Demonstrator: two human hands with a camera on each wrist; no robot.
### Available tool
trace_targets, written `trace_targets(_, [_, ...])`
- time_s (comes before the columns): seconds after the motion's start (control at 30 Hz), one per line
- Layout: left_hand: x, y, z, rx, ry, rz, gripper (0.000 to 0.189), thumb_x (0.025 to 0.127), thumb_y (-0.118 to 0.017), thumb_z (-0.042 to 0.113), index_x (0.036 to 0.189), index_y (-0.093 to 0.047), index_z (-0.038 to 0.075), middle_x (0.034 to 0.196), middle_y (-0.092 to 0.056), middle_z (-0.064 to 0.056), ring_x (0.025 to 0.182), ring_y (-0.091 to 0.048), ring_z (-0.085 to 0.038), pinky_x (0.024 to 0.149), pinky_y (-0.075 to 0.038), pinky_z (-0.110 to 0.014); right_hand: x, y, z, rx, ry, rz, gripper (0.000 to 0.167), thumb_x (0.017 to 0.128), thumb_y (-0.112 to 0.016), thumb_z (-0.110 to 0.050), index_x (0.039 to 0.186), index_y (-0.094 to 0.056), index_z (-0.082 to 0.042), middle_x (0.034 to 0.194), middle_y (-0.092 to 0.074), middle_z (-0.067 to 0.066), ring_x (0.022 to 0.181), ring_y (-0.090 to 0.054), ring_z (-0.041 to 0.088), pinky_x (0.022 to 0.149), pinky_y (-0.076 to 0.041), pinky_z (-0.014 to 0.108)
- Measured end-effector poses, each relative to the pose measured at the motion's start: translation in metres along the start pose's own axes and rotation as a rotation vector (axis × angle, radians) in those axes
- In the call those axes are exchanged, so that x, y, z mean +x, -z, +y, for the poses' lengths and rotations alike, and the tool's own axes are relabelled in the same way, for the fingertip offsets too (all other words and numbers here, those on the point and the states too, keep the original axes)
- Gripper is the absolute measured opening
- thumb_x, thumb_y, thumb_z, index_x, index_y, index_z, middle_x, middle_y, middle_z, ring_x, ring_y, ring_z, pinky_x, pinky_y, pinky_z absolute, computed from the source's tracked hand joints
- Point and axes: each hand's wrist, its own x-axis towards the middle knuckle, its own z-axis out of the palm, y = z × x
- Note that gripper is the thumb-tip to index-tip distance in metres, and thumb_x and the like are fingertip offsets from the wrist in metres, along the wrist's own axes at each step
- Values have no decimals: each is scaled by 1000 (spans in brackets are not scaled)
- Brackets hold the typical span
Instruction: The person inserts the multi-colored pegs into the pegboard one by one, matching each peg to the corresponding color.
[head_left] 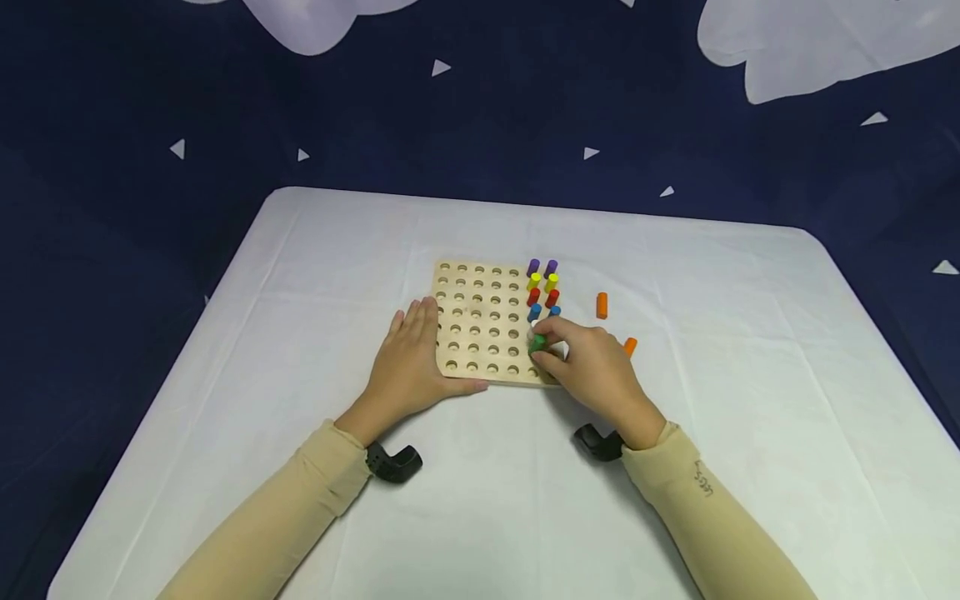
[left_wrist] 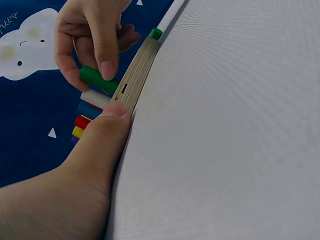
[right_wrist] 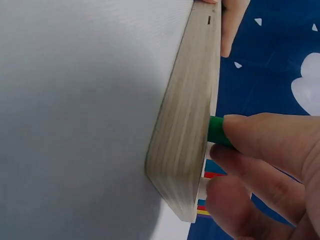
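Note:
A light wooden pegboard (head_left: 467, 332) with rows of round holes lies on the table. My left hand (head_left: 408, 362) rests along its left side, fingers straight and thumb (left_wrist: 100, 135) against the front edge. Between thumb and finger, my right hand (head_left: 603, 371) pinches a green peg (left_wrist: 95, 77) upright at the board's right part, its lower end at the board (right_wrist: 195, 100). Behind it, two columns hold purple (head_left: 533, 267), yellow (head_left: 535, 282), red (head_left: 533, 297) and blue pegs (head_left: 534, 312). A white peg (left_wrist: 95, 98) stands beside the green one, partly hidden by the right hand in the head view.
Right of the board, an orange peg (head_left: 602, 305) lies on the white-covered table (head_left: 465, 500). A second orange peg (head_left: 631, 345) is partly behind the right hand. Another green peg (left_wrist: 155, 33) shows near the board's right end in the left wrist view.

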Motion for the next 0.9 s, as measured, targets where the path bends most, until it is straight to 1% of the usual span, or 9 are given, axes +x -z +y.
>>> trace_targets(0.07, [-1, 0, 1, 1, -1, -2, 144, 63, -64, 88, 157, -7, -4, 165, -12, -23, 155, -9, -31, 128, -2, -42, -1, -1, -1, -23, 7, 2, 26, 85, -79, -22, 110, -71, -20, 91, -76, -2, 48, -42, 11, 45, -32, 26])
trace_targets(0.2, [-2, 1, 0, 0, 8, -6, 144, 63, -63, 89, 157, -6, -4, 165, -11, -22, 156, -8, -31, 128, -1, -42, -3, 0, -3, -49, 24, -19, 28, 85, -79, -22, 112, -72, -21, 91, -75, -2, 53, -47, 11, 47, -35, 25])
trace_targets(0.37, [-5, 3, -2, -3, 24, -7, 145, 62, -64, 89, 157, -5, -3, 165, -10, -21, 156, -7, -31, 128, -1, -42, -5, 15, 0, -12, 22, -93, 32, 88, -76, -24, 119, -69, -21, 102, -74, -4, 55, -50, 10, 51, -42, 26])
trace_targets(0.43, [-6, 3, -3, -5, 25, -4, 145, 62, -64, 89, 157, -5, -3, 165, -10, -21, 156, -7, -31, 128, -1, -42, -7, 25, 5, -15, 0, -105, 35, 90, -74, -24, 124, -67, -21, 106, -73, -3, 57, -51, 11, 53, -43, 28])
trace_targets(0.53, [-7, 3, -4, -4, 23, 0, 145, 62, -63, 89, 157, -6, -4, 165, -10, -20, 156, -7, -31, 128, -2, -43, -10, 38, 16, -58, -65, -136, 43, 91, -71, -25, 132, -61, -19, 113, -71, 1, 63, -52, 15, 58, -43, 31])
trace_targets(0.63, [-9, 5, -5, -4, 20, -5, 145, 62, -63, 89, 157, -6, -4, 165, -10, -20, 156, -7, -31, 128, -2, -43, -15, 47, 27, -115, -129, -197, 52, 91, -71, -30, 138, -55, -17, 114, -67, 4, 75, -57, 18, 65, -45, 33])
trace_targets(0.73, [-10, 7, -5, -5, 22, -6, 145, 62, -63, 89, 157, -5, -4, 165, -10, -21, 156, -7, -31, 128, -2, -43, -17, 50, 34, -148, -164, -246, 57, 90, -72, -34, 139, -54, -14, 103, -64, 4, 79, -57, 19, 64, -45, 33])
trace_targets(0.83, [-11, 9, -5, -7, 24, -2, 145, 62, -64, 88, 157, -5, -4, 165, -10, -21, 156, -8, -32, 128, -2, -44, -15, 47, 37, -168, -182, -260, 56, 91, -71, -36, 138, -55, -10, 85, -58, 4, 69, -51, 18, 56, -39, 30])
trace_targets(0.9, [-11, 10, -5, -6, 27, -1, 145, 62, -64, 88, 157, -5, -4, 165, -10, -22, 156, -8, -32, 128, -2, -43, -14, 44, 38, -188, -199, -268, 55, 91, -70, -35, 138, -55, -9, 79, -54, 3, 66, -48, 17, 53, -35, 29])
